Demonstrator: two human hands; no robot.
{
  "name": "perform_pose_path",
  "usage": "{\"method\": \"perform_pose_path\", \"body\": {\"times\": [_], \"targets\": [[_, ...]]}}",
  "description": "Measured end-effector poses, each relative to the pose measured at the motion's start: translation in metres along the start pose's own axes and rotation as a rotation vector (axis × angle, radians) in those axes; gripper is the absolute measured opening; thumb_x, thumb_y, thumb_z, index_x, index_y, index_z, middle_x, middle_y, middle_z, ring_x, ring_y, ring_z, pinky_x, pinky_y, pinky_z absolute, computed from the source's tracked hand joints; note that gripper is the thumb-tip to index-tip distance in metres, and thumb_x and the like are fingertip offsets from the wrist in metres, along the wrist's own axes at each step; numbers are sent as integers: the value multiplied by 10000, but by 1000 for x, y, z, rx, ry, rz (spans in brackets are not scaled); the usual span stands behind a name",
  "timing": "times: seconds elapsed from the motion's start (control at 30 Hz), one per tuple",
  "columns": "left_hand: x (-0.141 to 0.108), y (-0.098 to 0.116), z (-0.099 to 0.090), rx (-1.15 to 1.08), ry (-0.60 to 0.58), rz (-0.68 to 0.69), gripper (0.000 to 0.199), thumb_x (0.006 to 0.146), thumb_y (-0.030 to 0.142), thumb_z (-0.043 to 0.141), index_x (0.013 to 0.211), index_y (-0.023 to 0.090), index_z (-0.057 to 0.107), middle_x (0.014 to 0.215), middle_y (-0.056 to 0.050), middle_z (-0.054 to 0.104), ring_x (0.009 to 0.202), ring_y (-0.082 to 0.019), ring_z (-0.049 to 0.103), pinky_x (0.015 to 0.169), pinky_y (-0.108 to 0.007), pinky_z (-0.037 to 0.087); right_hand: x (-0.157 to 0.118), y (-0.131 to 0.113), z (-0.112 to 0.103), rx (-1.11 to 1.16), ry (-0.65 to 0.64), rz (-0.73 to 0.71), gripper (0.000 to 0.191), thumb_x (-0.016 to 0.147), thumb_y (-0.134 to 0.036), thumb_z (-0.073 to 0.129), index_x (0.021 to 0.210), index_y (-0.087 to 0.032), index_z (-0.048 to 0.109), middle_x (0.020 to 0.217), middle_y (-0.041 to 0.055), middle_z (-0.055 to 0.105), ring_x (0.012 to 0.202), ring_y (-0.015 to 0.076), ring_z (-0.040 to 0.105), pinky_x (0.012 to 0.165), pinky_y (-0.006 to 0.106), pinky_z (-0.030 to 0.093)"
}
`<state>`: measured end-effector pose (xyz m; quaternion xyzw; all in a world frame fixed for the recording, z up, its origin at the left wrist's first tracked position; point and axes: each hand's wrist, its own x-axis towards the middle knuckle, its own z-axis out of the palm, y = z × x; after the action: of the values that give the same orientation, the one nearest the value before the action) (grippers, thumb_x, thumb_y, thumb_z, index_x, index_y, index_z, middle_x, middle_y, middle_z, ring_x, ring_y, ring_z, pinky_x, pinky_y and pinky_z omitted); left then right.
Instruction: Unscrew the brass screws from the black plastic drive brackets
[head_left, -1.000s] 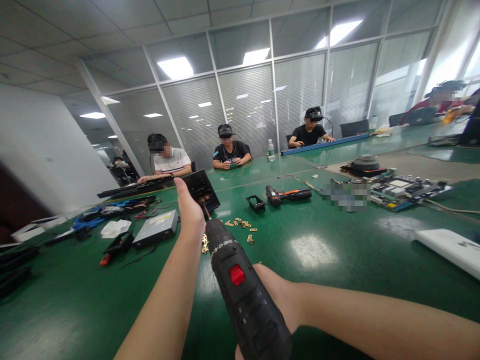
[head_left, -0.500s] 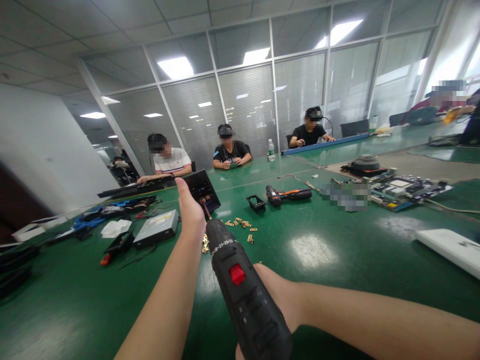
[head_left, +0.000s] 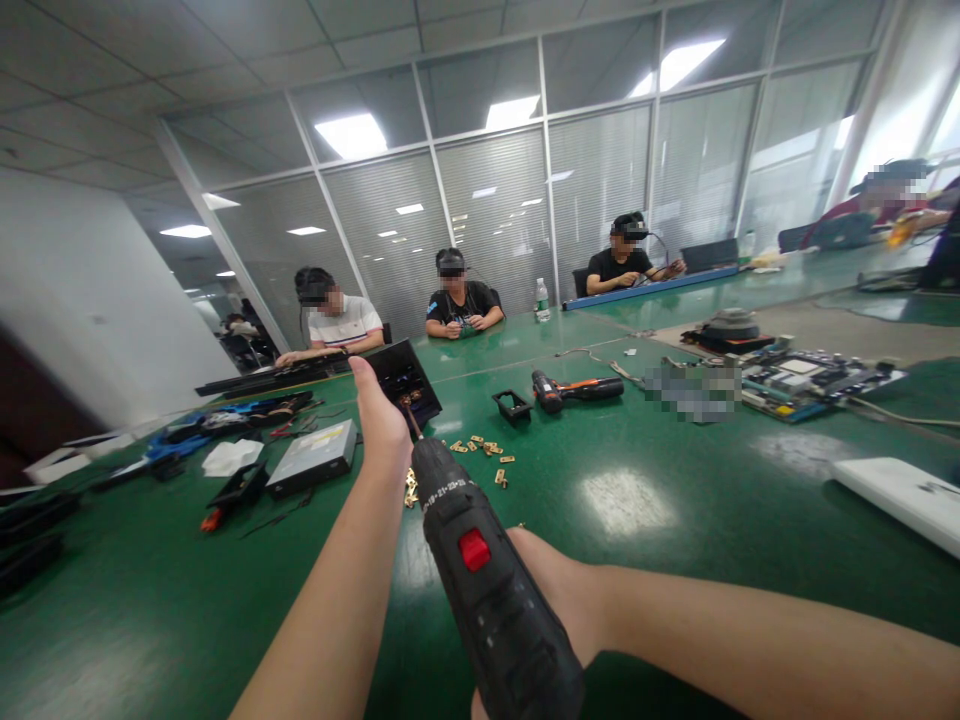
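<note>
With the black drill (head_left: 499, 610) as clock centre, the right hand (head_left: 551, 575) has its grip clamped around it, forearm coming from 3 o'clock, while the left hand (head_left: 384, 425), thumb up, has its grip on the black housing (head_left: 418, 378) at 11, the bit pointing into it. The drill partly blocks loose brass pieces (head_left: 489, 448) at 12; a second driver (head_left: 549, 393) lies at 1, a disc drive (head_left: 315, 455) at 10. The tabletop (head_left: 720, 540) is glossy green, a glass partition (head_left: 495, 190) beyond.

Black drill (head_left: 491, 610), red switch (head_left: 474, 549), bit (head_left: 415, 427) pointing into tilted black housing (head_left: 421, 378)
</note>
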<state>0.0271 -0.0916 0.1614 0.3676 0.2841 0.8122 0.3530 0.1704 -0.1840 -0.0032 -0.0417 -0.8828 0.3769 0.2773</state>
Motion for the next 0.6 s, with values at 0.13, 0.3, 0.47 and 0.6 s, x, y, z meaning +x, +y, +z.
{"method": "perform_pose_path", "body": {"times": [0.13, 0.3, 0.47, 0.6], "targets": [[-2, 1, 1, -2, -2, 20, 501, 1058, 586, 432, 1266, 253, 742, 1068, -71, 803, 1182, -262, 745, 969, -368, 626, 0, 0, 1, 31, 8, 26, 528, 656, -594, 948, 571, -188, 622, 513, -47, 521, 686, 192, 574, 1045, 411, 505], [-4, 3, 3, -4, 2, 40, 495, 1063, 575, 430, 1259, 247, 744, 1014, -61, 797, 1155, -252, 752, 969, -357, 620, 3, 0, 2, 39, 24, 27, 562, 645, -569, 960, 509, -195, 562, 464, -67, 457, 601, 162, 508, 980, 408, 531], [1, -2, 0, -29, 7, 28, 507, 1054, 597, 444, 1236, 241, 756, 1017, -69, 798, 1162, -244, 749, 990, -359, 612, 1, -3, 1, 74, 33, 39, 620, 636, -610, 949, 478, -211, 501, 463, -70, 439, 587, 150, 474, 962, 393, 536], [4, -4, -3, -31, 4, 5, 545, 1029, 646, 475, 1208, 221, 766, 1061, -81, 802, 1128, -248, 762, 998, -367, 610, 1, -4, 1, 134, 37, -29, 621, 637, -650, 934, 501, -210, 519, 483, -65, 455, 599, 150, 476, 939, 384, 544]]}}
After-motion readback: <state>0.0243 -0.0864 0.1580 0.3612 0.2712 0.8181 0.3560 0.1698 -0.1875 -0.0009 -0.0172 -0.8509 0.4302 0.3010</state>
